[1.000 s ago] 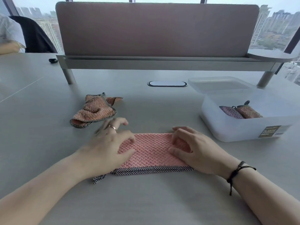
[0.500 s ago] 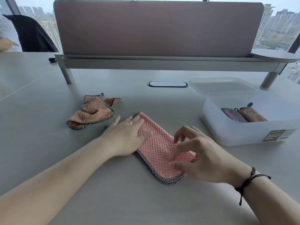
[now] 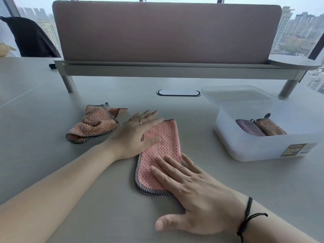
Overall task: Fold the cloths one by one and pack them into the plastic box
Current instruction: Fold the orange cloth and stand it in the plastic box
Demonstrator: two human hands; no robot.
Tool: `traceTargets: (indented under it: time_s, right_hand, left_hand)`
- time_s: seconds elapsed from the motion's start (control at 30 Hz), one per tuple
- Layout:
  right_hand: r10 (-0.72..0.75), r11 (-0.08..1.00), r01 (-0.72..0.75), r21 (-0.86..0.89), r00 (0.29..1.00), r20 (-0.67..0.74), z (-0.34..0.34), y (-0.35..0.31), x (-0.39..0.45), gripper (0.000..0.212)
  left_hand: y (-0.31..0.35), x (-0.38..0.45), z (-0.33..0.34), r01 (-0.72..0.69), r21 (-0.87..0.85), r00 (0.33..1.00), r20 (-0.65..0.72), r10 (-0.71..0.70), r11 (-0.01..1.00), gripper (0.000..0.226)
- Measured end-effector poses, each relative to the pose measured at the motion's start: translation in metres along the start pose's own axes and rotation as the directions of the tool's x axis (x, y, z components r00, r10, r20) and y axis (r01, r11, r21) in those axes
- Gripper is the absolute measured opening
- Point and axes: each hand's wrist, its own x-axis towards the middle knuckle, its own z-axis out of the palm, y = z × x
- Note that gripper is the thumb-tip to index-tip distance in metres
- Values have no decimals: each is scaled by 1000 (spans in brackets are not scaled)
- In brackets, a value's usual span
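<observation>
A pink waffle cloth (image 3: 162, 148) with a checked hem lies folded into a long strip on the grey table, running away from me. My left hand (image 3: 138, 135) lies flat on its far left part, fingers straight. My right hand (image 3: 191, 195) presses flat on its near end, fingers spread. A crumpled orange cloth (image 3: 93, 124) sits to the left, untouched. The translucent plastic box (image 3: 254, 148) stands at the right with two folded cloths inside, one purple (image 3: 249, 128) and one orange-brown (image 3: 270, 128).
The box's lid (image 3: 235, 95) lies behind the box. A desk divider on a raised shelf (image 3: 166, 67) spans the back, with a cable port (image 3: 178, 92) in front of it. A dark chair (image 3: 29, 37) stands at the far left.
The pink cloth has been turned from lying crosswise to pointing away from me. Both hands went from pinching and shifting it to lying flat on it.
</observation>
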Motion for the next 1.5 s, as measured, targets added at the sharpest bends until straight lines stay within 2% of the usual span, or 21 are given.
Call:
traceTargets:
  time_s: [0.1,0.17,0.23,0.3,0.43,0.57,0.67,0.77,0.87,0.97,1.07,1.13,1.2,1.3,1.37,1.5]
  right_hand:
    - [-41,998,41,57,999,11,-4,-1,0,100]
    - [-60,980,62,187,998,-15,-8,8,-2,82]
    - [-37,959,71,274,991,-126,-11,22,-5,61]
    - [3,960,59,273,975,-223,-9,34,-6,54]
    - [-35,956,102,274,970,-240,-3,34,-1,50]
    - [-80,967,143,212,957,-280,1,32,-2,29]
    - [-102,985,147,91,919,-380,4,29,-6,24]
    - [-136,988,156,2,863,-487,8,23,-6,21]
    - [-29,983,121,137,844,-536,9,22,-4,20]
    - [268,904,-34,426,821,-503,6,25,-1,25]
    - [442,792,-120,599,789,-426,3,28,6,19]
    - [489,733,-127,668,781,-388,0,30,13,14]
    - [506,672,-102,734,786,-354,-4,32,19,11]
    - [501,598,-108,794,824,-266,-10,35,25,40]
    - [515,613,-146,777,819,-252,-12,39,29,44]
    - [533,678,-215,703,803,-268,-9,48,36,34]
  left_hand:
    - [20,-31,-3,-34,-213,997,56,47,976,60]
    - [27,-51,-5,-62,-242,994,74,82,968,53]
    - [29,-66,-7,-40,-259,994,87,65,965,49]
    - [30,-76,-10,-19,-275,995,89,45,961,46]
    - [36,-82,-12,-83,-276,996,-1,87,957,37]
    - [45,-84,-14,-154,-269,988,-72,140,951,25]
    - [47,-85,-16,-159,-284,987,-54,150,946,31]
    - [48,-87,-20,-159,-284,987,-11,163,945,50]
    - [53,-86,-23,-198,-190,980,-36,195,962,61]
    - [56,-84,-19,-150,-183,984,-125,129,972,47]
    - [58,-81,-15,21,-318,976,-198,-88,948,25]
    - [58,-77,-12,121,-444,960,-176,-219,888,17]
    - [56,-72,-9,186,-496,944,-150,-294,848,15]
    - [54,-64,-6,252,-467,928,-131,-348,848,20]
    - [54,-61,-4,284,-440,921,-123,-370,852,21]
    - [56,-60,-4,329,-349,906,-145,-398,877,21]
